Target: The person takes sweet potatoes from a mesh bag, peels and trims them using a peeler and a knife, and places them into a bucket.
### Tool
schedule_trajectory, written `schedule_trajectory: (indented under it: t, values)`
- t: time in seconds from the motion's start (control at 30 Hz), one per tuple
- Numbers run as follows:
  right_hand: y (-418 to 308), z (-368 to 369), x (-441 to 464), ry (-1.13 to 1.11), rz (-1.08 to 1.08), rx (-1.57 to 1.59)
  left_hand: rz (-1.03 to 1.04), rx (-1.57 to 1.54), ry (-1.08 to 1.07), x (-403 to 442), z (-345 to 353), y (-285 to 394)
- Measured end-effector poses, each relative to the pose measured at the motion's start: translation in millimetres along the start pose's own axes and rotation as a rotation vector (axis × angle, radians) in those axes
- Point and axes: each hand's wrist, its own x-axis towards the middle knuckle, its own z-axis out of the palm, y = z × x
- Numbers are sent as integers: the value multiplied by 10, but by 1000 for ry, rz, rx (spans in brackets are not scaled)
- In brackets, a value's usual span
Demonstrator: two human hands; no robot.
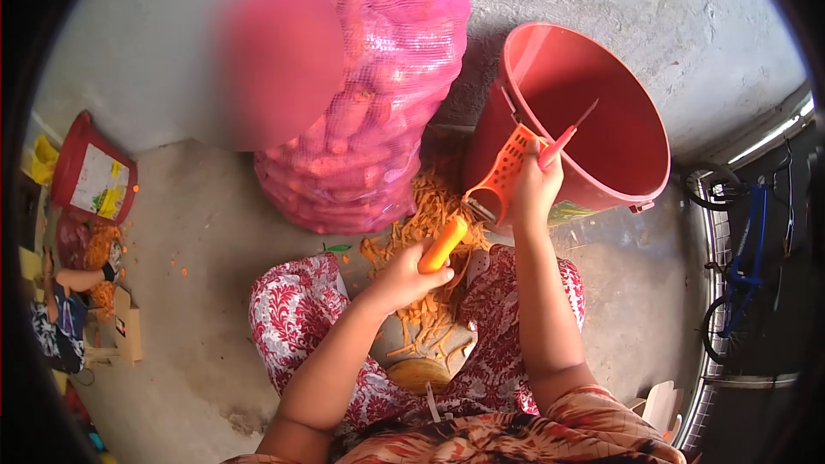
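Note:
A peeled orange carrot (pixel 443 245) points upward out of my left hand (pixel 402 280), whose fingers are wrapped round its lower end. My right hand (pixel 537 191) is closed on an orange peeler (pixel 501 170) with a perforated flat body. The same hand also grips a small knife (pixel 560 144) by its red handle, blade tip up and to the right. Both tools are apart from the carrot. Below the hands, orange peelings (pixel 427 210) lie heaped on the floor between my legs.
A pink mesh sack (pixel 374 112) full of carrots stands ahead, partly behind a blurred patch. Right of it is a deep red bucket (pixel 493 112), tilted in view. At far left are another red tub (pixel 67 176) and a person's arm (pixel 79 279). A blue bicycle (pixel 749 249) is far right.

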Motion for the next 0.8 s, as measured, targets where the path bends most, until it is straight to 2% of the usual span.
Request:
schedule_trajectory:
  t: [0.07,0.1,0.3,0.43,0.53,0.57,0.67,0.7,0.8]
  values:
    - [-17,41,-75,-68,52,94,86,173,99,71,-10,-48]
    - [-43,56,-112,-86,88,109,215,165,197,101,35,-52]
    - [-69,80,-279,-200,242,286,211,368,317,147,-2,-25]
    - [-14,84,-363,-235,251,224,166,438,336,135,-8,54]
    - [5,75,-331,-229,228,179,182,38,258,258,-87,-185]
    - [-8,75,-325,-226,252,218,73,-145,142,254,-121,-251]
    - [-58,2,-281,-407,292,-63,35,-418,87,219,-117,-122]
    - [-29,-14,-270,-563,159,-197,61,-360,99,235,-139,-116]
    - [-77,-149,-342,-982,100,-540,-8,-176,259,203,-179,-57]
